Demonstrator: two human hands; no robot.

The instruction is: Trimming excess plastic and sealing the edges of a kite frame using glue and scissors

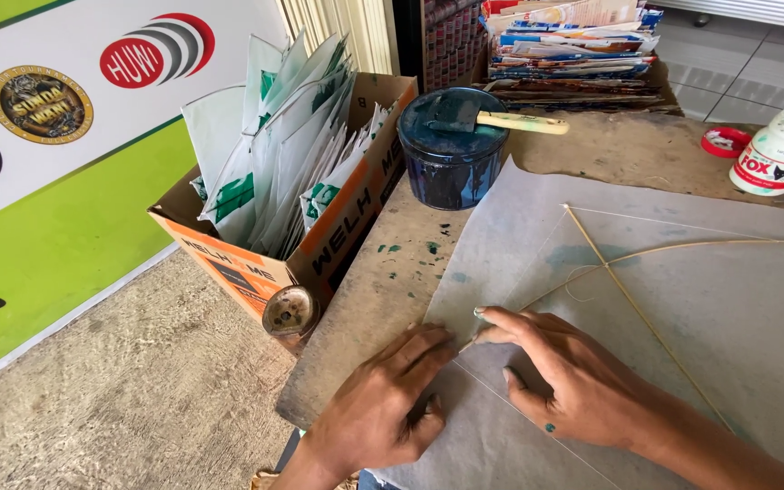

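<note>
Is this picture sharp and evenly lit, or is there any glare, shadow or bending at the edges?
Head view: soft daylight, no harsh glare; the left hand and right hand are sharp on the grey paper, casting only faint shadows; the blue pot throws a soft shadow onto the table; the wide lens seems to bend the banner at the left edge.

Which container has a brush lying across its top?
The dark blue pot by the cardboard box; the white glue bottle at far right has none.

Left hand, right hand press flat on grey paper sheet over bamboo sticks.
</note>
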